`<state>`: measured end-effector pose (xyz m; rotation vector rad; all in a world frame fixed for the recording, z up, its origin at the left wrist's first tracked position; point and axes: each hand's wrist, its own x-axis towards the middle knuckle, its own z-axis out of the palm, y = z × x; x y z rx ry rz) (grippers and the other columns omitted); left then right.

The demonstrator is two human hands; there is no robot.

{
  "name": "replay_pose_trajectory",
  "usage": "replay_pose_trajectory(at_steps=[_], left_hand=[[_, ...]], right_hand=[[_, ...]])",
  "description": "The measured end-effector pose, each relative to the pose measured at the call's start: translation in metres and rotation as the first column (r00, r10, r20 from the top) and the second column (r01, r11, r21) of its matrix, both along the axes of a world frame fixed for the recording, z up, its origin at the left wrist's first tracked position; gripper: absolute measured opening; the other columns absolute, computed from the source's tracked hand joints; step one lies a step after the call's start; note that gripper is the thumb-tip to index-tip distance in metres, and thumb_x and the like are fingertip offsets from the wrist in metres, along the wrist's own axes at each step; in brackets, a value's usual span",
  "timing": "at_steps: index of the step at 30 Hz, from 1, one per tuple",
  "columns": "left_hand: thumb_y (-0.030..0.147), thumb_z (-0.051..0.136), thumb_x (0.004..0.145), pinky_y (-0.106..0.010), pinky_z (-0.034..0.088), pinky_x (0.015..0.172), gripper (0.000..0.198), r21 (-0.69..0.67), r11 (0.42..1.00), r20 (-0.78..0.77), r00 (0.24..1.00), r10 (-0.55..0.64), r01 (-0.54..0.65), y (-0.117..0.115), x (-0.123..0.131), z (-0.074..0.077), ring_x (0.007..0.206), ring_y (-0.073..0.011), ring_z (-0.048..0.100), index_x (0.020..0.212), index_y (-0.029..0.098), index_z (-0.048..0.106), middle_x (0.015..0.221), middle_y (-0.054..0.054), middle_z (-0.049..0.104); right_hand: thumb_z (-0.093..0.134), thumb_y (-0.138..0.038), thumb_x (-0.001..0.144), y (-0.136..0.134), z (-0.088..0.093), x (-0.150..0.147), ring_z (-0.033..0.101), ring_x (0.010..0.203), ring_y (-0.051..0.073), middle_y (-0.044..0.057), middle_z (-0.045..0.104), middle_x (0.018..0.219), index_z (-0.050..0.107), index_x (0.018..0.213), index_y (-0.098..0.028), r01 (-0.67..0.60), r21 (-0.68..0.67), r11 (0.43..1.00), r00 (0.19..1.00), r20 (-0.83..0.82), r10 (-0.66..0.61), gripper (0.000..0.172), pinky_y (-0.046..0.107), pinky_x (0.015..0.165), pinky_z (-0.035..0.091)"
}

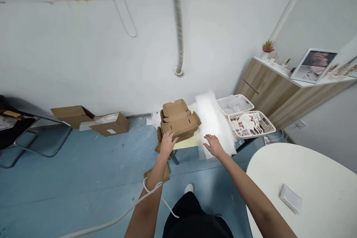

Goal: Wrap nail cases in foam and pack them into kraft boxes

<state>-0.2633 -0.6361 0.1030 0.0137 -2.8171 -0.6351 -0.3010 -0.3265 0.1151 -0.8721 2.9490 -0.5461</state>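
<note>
A stack of flat, unfolded cardboard boxes lies on a low table against the wall. At the stack's near left edge is my left hand, fingers apart and holding nothing; whether it touches the cardboard I cannot tell. My right hand is over the near part of the white foam sheets, its fingers spread with nothing in them. Beside the sheets stand two white plastic baskets: the nearer basket holds printed paper pieces, and the farther basket holds clear plastic bags.
At right is a white round table with a small white stack. Open cartons sit on the floor by the wall, near a black chair. A white cable crosses my left forearm. Loose cardboard lies on the floor.
</note>
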Motion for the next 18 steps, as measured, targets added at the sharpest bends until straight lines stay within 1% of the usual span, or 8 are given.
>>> replay_pose_trajectory(at_steps=[2, 5, 6, 8, 11, 13, 16, 18], left_hand=[[0.04, 0.054, 0.091, -0.053, 0.03, 0.113, 0.035, -0.048, 0.998, 0.031, 0.999, -0.026, 0.027, -0.016, -0.01, -0.002, 0.129, -0.0313, 0.048, 0.117, 0.019, 0.061, 0.127, -0.013, 0.061], [0.044, 0.06, 0.087, -0.053, 0.026, 0.114, 0.035, -0.113, 0.985, 0.114, 0.987, -0.117, 0.13, -0.026, -0.026, -0.004, 0.126, -0.0304, 0.05, 0.113, 0.02, 0.063, 0.124, -0.012, 0.062], [0.046, 0.061, 0.087, -0.052, 0.026, 0.114, 0.036, -0.128, 0.979, 0.152, 0.978, -0.14, 0.16, -0.027, -0.032, -0.004, 0.122, -0.0298, 0.053, 0.111, 0.02, 0.064, 0.121, -0.012, 0.063], [0.051, 0.062, 0.085, -0.049, 0.033, 0.108, 0.037, -0.141, 0.973, 0.228, 0.962, -0.149, 0.184, -0.029, -0.042, -0.002, 0.111, -0.0282, 0.058, 0.104, 0.019, 0.066, 0.111, -0.011, 0.065], [0.059, 0.06, 0.083, -0.039, 0.044, 0.093, 0.044, -0.12, 0.978, 0.321, 0.938, -0.126, 0.173, -0.033, -0.057, 0.003, 0.104, -0.0272, 0.059, 0.097, 0.018, 0.066, 0.104, -0.01, 0.064], [0.062, 0.061, 0.081, -0.036, 0.046, 0.088, 0.046, -0.091, 0.98, 0.386, 0.913, -0.132, 0.18, -0.038, -0.067, 0.009, 0.105, -0.0272, 0.058, 0.095, 0.019, 0.065, 0.105, -0.01, 0.063], [0.063, 0.068, 0.074, -0.037, 0.043, 0.092, 0.047, -0.063, 0.977, 0.488, 0.86, -0.147, 0.203, -0.043, -0.078, 0.015, 0.112, -0.0284, 0.055, 0.096, 0.021, 0.065, 0.113, -0.009, 0.062], [0.062, 0.073, 0.069, -0.04, 0.041, 0.095, 0.049, -0.059, 0.972, 0.528, 0.833, -0.164, 0.229, -0.045, -0.083, 0.017, 0.115, -0.0295, 0.054, 0.097, 0.023, 0.064, 0.116, -0.009, 0.061]], right_hand=[[0.058, -0.026, 0.089, -0.041, 0.002, -0.017, 0.055, 0.117, 0.025, 0.013, 0.06, 0.127, 0.058, 0.122, -0.019, -0.062, 0.017, 0.998, 0.998, 0.016, 0.061, 0.034, 0.044, 0.104, 0.035], [0.063, -0.028, 0.086, -0.09, 0.005, -0.04, 0.057, 0.112, 0.025, 0.011, 0.064, 0.117, 0.06, 0.118, -0.019, -0.141, 0.056, 0.988, 0.989, 0.041, 0.139, 0.034, 0.043, 0.103, 0.034], [0.065, -0.03, 0.085, -0.102, 0.006, -0.047, 0.057, 0.11, 0.025, 0.011, 0.065, 0.114, 0.06, 0.117, -0.019, -0.155, 0.075, 0.985, 0.987, 0.047, 0.152, 0.034, 0.043, 0.102, 0.034], [0.067, -0.033, 0.084, -0.121, 0.008, -0.059, 0.056, 0.11, 0.026, 0.01, 0.064, 0.112, 0.061, 0.115, -0.019, -0.167, 0.114, 0.979, 0.985, 0.064, 0.16, 0.034, 0.044, 0.103, 0.032], [0.07, -0.037, 0.082, -0.137, 0.012, -0.075, 0.055, 0.113, 0.026, 0.01, 0.063, 0.114, 0.062, 0.113, -0.019, -0.173, 0.161, 0.972, 0.98, 0.129, 0.153, 0.037, 0.043, 0.103, 0.032], [0.072, -0.04, 0.079, -0.143, 0.014, -0.086, 0.055, 0.114, 0.026, 0.01, 0.063, 0.114, 0.063, 0.111, -0.019, -0.182, 0.19, 0.965, 0.968, 0.207, 0.142, 0.039, 0.041, 0.1, 0.034], [0.075, -0.044, 0.076, -0.147, 0.015, -0.101, 0.056, 0.111, 0.026, 0.009, 0.063, 0.114, 0.065, 0.107, -0.02, -0.188, 0.226, 0.956, 0.944, 0.309, 0.113, 0.04, 0.037, 0.095, 0.039], [0.076, -0.045, 0.074, -0.149, 0.014, -0.11, 0.057, 0.111, 0.025, 0.008, 0.063, 0.114, 0.067, 0.105, -0.02, -0.195, 0.24, 0.951, 0.933, 0.345, 0.105, 0.041, 0.035, 0.092, 0.041]])
